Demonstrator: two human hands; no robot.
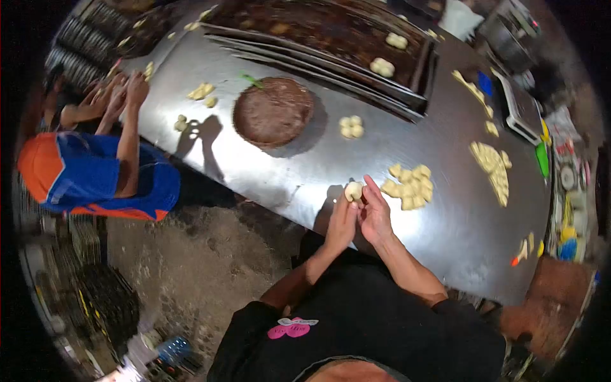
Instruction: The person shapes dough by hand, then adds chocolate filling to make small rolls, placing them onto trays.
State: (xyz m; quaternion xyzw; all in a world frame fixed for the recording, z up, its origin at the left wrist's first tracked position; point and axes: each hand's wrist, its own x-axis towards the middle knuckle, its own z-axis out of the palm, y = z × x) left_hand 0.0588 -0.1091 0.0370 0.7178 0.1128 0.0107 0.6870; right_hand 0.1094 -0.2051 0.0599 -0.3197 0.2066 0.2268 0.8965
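A small pale piece of dough (354, 190) is held up between my two hands, over the near edge of the metal table. My left hand (342, 223) pinches it from the left with the fingertips. From the other side my right hand (375, 215) presses on it, its fingers reaching upward. Just right of my hands lies a cluster of cut dough pieces (410, 186). Farther back sits a small group of dough balls (351, 127) pressed together.
A round brown basket (272, 111) stands left of centre. Stacked dark baking trays (318, 38) fill the back, with dough balls (382, 67) on top. At right are more cut dough (491, 169) and a scale (517, 105). Another person (108, 172) works at the left.
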